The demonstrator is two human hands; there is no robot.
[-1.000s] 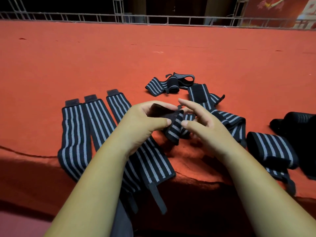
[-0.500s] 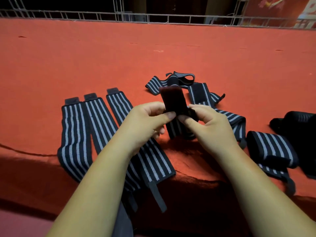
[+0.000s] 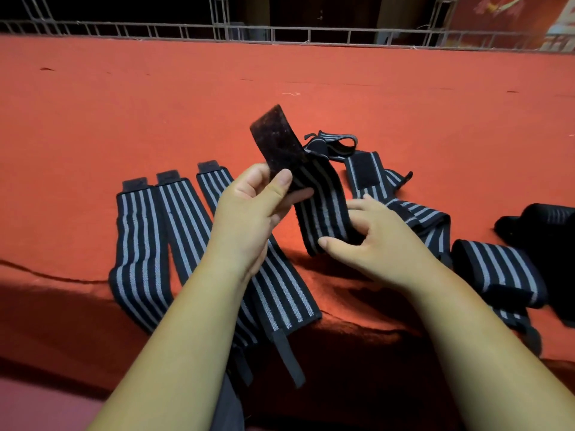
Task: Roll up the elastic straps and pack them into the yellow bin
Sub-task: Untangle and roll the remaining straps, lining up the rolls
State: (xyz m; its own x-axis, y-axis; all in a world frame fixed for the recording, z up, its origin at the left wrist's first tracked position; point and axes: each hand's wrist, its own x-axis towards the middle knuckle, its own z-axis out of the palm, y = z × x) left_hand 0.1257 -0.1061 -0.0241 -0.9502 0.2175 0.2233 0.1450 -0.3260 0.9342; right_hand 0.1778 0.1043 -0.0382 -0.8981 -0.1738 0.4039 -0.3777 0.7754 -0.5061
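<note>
Above a red-covered table [image 3: 124, 104], the left hand [image 3: 252, 209] pinches a striped strap [image 3: 320, 200] near its upright black end while the right hand [image 3: 373, 241] curls around its lower part. Three flat straps [image 3: 140, 241] lie left; one rolled strap [image 3: 497, 272] sits right.

Held strap [image 3: 323, 200]: you are looking at black with grey lengthwise stripes, ending in a plain dark tab.
Three flat straps [image 3: 174, 231]: showing the same black and grey stripes.
Worktop [image 3: 124, 113]: showing plain orange-red cloth.
Railing [image 3: 311, 34]: showing pale grey.
</note>
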